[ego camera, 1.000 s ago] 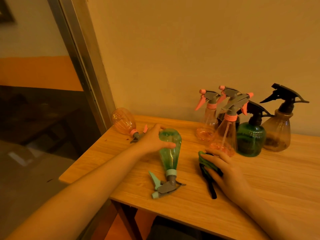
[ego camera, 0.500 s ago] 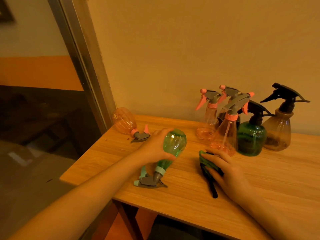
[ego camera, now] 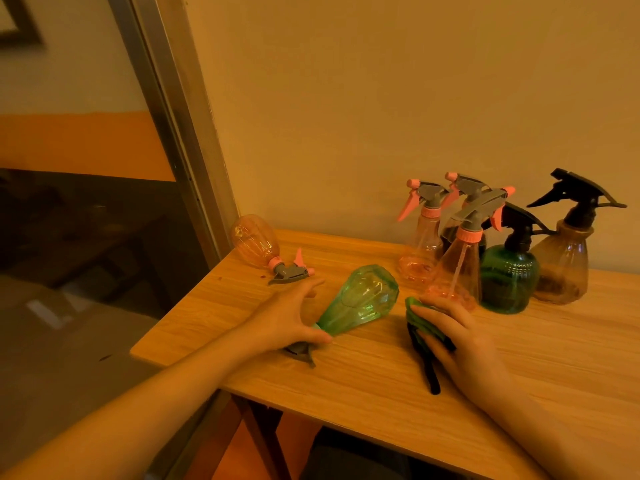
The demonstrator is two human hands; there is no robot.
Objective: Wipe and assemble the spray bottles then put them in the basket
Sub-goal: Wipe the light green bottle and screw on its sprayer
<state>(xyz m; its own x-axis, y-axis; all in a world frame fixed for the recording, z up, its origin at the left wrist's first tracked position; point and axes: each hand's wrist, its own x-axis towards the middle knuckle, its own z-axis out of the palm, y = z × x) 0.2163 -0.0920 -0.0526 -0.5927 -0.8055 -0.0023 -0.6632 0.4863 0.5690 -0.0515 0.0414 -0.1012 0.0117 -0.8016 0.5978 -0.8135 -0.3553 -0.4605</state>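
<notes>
Head view showed the left hand [ego camera: 289, 322] reaching over the neck of a green bottle [ego camera: 360, 299] that lay on its side on the worktop [ego camera: 519, 375], base pointing away and its grey trigger head [ego camera: 300, 351] mostly hidden under the palm. Its grip was curled loosely about the neck, thumb at the near side; probably this was to steady or lift the bottle for wiping. The right hand [ego camera: 460, 344] lay flat, fingers straight and pressing on a green cloth [ego camera: 420, 320] with a black strap trailing toward the near edge, likely kept ready for that wipe.

An orange bottle [ego camera: 254, 242] lay tipped over near the far left corner, apart from the hands. Five more bottles [ego camera: 509, 275] stood upright and close together by the wall, seemingly waiting their turn. No basket showed.

The worktop was pale wood-grain board. Behind it rose a plain wall, and to the left a metal-framed glass pane, all under warm dim light.
</notes>
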